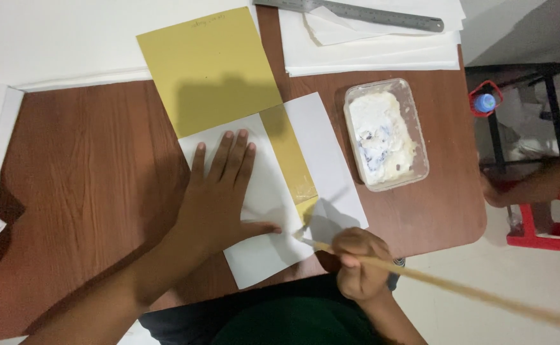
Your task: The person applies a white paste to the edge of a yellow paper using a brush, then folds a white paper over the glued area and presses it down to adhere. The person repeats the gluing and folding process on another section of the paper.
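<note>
My left hand (222, 191) lies flat, fingers spread, on a white sheet (331, 147) on the wooden table (95, 166). A narrow yellow strip (289, 153) runs down that sheet, shiny with paste at its lower end. My right hand (356, 262) grips a long wooden-handled brush (446, 287), whose tip touches the strip's lower end near my left thumb. A larger yellow card (210, 67) lies just beyond, overlapping the white sheet's top edge.
A clear plastic tub of white paste (385, 134) stands to the right of the sheet. A metal ruler (356, 13) rests on stacked white paper (369, 54) at the back. More white sheets (56, 38) cover the back left. Another person's hand (535, 185) shows at the right, by a red rack (548, 227).
</note>
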